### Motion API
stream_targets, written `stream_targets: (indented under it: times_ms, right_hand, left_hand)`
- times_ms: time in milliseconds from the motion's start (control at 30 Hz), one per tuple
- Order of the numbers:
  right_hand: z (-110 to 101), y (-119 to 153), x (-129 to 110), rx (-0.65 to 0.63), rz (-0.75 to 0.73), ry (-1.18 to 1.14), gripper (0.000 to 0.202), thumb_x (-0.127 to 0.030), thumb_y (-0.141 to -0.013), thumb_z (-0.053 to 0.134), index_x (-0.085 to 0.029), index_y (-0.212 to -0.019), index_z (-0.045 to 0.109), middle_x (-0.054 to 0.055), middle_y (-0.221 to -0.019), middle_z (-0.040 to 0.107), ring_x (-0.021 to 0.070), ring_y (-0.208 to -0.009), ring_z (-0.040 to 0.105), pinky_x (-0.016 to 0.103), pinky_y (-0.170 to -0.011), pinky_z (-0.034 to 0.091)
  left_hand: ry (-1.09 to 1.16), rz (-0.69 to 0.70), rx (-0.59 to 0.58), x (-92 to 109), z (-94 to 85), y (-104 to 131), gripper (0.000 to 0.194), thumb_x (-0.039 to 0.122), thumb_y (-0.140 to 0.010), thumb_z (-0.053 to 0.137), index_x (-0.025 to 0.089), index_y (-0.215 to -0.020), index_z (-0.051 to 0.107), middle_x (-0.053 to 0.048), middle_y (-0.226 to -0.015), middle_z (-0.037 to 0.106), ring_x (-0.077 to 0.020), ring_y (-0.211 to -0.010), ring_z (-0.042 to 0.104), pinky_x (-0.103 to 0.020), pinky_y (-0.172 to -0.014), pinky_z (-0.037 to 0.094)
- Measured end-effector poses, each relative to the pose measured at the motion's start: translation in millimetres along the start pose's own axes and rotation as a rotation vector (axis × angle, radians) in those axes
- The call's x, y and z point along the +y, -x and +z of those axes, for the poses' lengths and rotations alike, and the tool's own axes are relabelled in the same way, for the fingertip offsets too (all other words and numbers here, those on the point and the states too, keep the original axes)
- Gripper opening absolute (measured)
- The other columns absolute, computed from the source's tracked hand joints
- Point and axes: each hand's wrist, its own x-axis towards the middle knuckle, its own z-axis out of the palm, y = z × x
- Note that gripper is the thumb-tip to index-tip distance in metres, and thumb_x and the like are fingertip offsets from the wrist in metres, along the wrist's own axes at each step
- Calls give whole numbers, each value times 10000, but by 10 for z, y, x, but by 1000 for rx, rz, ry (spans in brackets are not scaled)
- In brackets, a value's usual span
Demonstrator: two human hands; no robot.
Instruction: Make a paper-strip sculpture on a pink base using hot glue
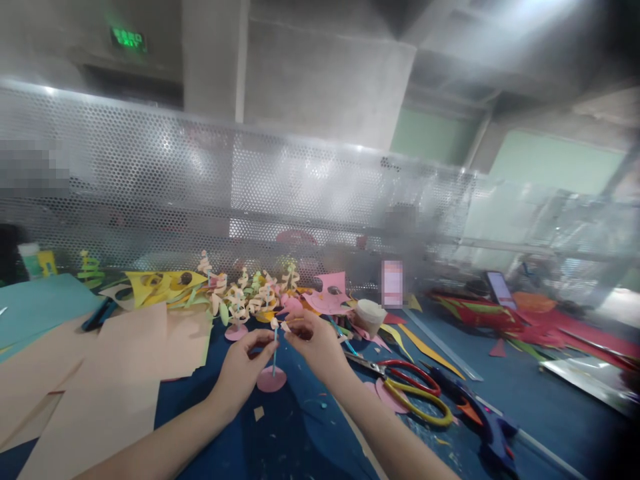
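A thin light-blue stick (275,353) stands upright on a round pink paper base (271,379), with a small pale piece at its top. My left hand (245,363) is closed on the upper part of this stick. Just right of the stick's top, my right hand (315,340) pinches a small pale pink paper piece (285,327) between thumb and fingertips. Behind both hands stand several finished-looking curled paper shapes (250,297) in cream, green and pink.
Peach paper sheets (125,347) and teal paper (45,303) lie left. To the right are a white cup (370,315), red and yellow scissors (417,393), a blue glue gun (493,427), a clear ruler (445,347) and a phone (500,290). A perforated metal screen (165,173) stands behind.
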Motion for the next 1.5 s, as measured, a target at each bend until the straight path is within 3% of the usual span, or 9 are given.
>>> stream_targets:
  times_ms: [367, 967, 1267, 1500]
  right_hand:
    - [-13, 19, 60, 5, 11, 2, 119, -210, -646, 600, -157, -742, 646, 39, -703, 676, 186, -659, 624, 299, -635, 484]
    - [22, 25, 76, -5, 13, -30, 130, -206, -662, 593, -171, -774, 649, 31, -740, 684, 182, -691, 627, 300, -661, 491]
    - [16, 25, 60, -53, 27, -79, 130, -250, -661, 600, -165, -749, 643, 19, -702, 661, 168, -668, 605, 283, -653, 472]
    - [45, 28, 62, -55, 24, -124, 148, -293, -663, 603, -165, -738, 615, 4, -663, 631, 141, -616, 580, 261, -614, 466]
  left_hand:
    - [-10, 25, -20, -4, -16, 7, 160, 289, -671, 605, 157, -755, 640, -29, -751, 654, -182, -740, 603, -270, -692, 486]
    - [-6, 13, -17, 20, -8, 2, 145, 291, -648, 608, 168, -720, 633, -22, -718, 657, -183, -715, 608, -282, -683, 498]
    - [38, -20, -19, -4, -8, -2, 291, 309, -646, 610, 162, -896, 618, -37, -767, 670, -197, -752, 619, -298, -686, 492]
    - [37, -1, -26, 48, -6, 21, 244, 297, -657, 605, 172, -867, 609, -41, -787, 676, -200, -771, 624, -302, -690, 496]
